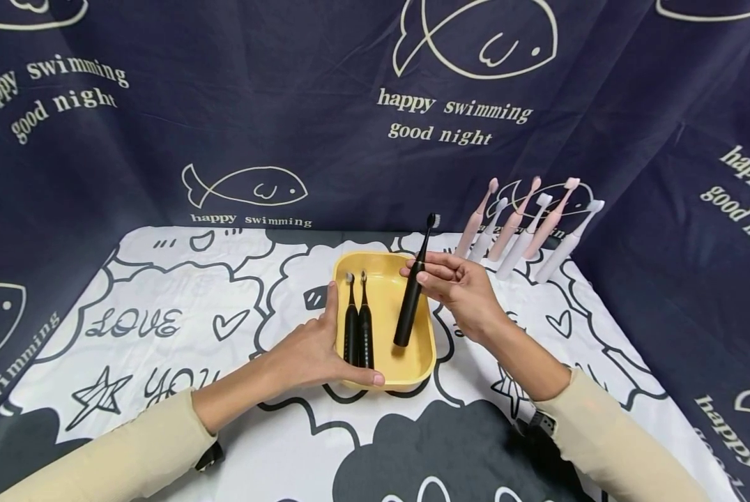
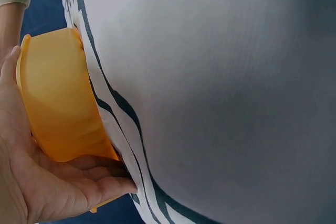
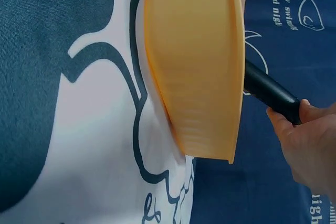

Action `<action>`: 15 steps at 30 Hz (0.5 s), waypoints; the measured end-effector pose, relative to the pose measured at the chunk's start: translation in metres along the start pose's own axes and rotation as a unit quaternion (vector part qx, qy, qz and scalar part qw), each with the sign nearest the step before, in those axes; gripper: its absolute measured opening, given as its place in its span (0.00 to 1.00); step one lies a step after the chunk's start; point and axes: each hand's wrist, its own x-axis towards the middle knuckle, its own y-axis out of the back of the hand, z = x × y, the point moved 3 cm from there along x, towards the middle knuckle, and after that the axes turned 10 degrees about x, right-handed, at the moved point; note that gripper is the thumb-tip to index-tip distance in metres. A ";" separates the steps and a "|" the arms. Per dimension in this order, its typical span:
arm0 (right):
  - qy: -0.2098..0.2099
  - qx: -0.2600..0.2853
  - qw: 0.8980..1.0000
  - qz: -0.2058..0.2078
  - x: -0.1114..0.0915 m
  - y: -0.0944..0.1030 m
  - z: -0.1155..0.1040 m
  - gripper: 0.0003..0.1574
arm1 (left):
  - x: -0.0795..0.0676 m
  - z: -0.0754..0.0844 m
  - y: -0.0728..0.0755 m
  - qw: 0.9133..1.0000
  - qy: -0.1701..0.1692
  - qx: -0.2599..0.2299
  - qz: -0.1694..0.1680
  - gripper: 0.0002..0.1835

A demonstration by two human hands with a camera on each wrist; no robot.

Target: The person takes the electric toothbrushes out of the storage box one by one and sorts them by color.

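Observation:
My right hand (image 1: 459, 289) pinches a black electric toothbrush (image 1: 408, 314) between thumb and fingers. The brush is tilted, head up, with its lower end over the right half of a yellow tray (image 1: 384, 279). Two more black electric toothbrushes, one (image 1: 351, 328) beside the other (image 1: 365, 331), lie along the tray's left side, heads pointing to the back. My left hand (image 1: 315, 355) grips the tray's left side, thumb along the front rim. In the left wrist view its fingers curl round the tray wall (image 2: 63, 93). The right wrist view shows the held brush handle (image 3: 273, 95) above the rim.
Behind my right hand, several pink toothbrushes (image 1: 507, 233) and white toothbrushes (image 1: 525, 240) stand upright and leaning in a group. A patterned white cloth (image 1: 180, 300) covers the table. Dark blue fabric (image 1: 325, 104) hangs at the back and both sides.

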 end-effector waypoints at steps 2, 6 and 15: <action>0.007 0.006 1.000 0.004 -0.002 0.002 -0.002 0.31 | 0.000 0.000 0.000 1.000 0.000 0.007 0.000 0.99; 0.017 0.008 1.000 0.014 -0.005 0.005 -0.006 0.30 | 0.001 0.000 0.000 1.000 0.000 0.013 0.001 0.99; 0.025 0.028 0.999 0.025 -0.013 0.012 -0.017 0.25 | 0.000 0.000 0.001 1.000 0.001 0.010 -0.001 0.99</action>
